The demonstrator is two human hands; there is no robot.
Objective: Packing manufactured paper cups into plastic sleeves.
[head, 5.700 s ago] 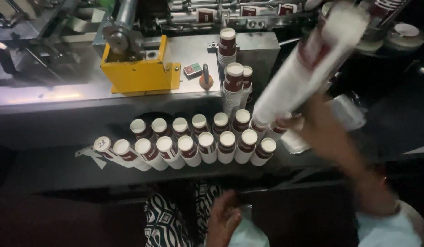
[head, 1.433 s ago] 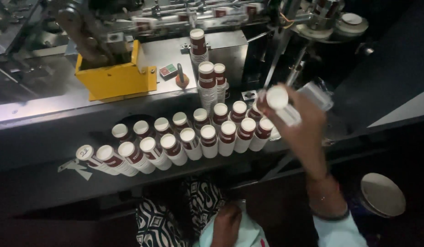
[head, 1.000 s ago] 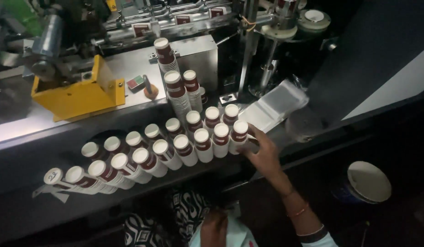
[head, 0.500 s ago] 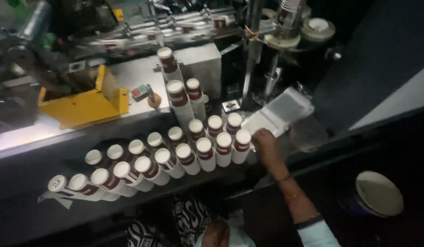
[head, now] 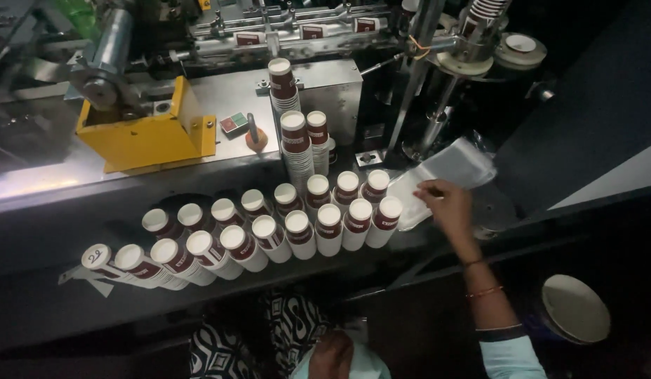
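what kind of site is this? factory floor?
Likely a paper-cup production line: rows of stacked cups along a metal forming machine with a yellow guard, and the right hand on clear plastic sleeves.

Passage leftward along the worktop point(head: 52, 189) is blocked by rows of cup stacks point(head: 269, 228); open room is left around the plastic bags point(head: 448, 172)

Head cam, steep downward, mid-range over machine bench point(head: 199, 175).

Paper cups point(head: 301, 231): matt white bases, glossy maroon print. Plastic bags point(head: 448, 172): clear, shiny film. Machine table point(head: 227, 144): smooth, dull grey metal. Guard point(head: 146, 137): glossy yellow-painted metal.
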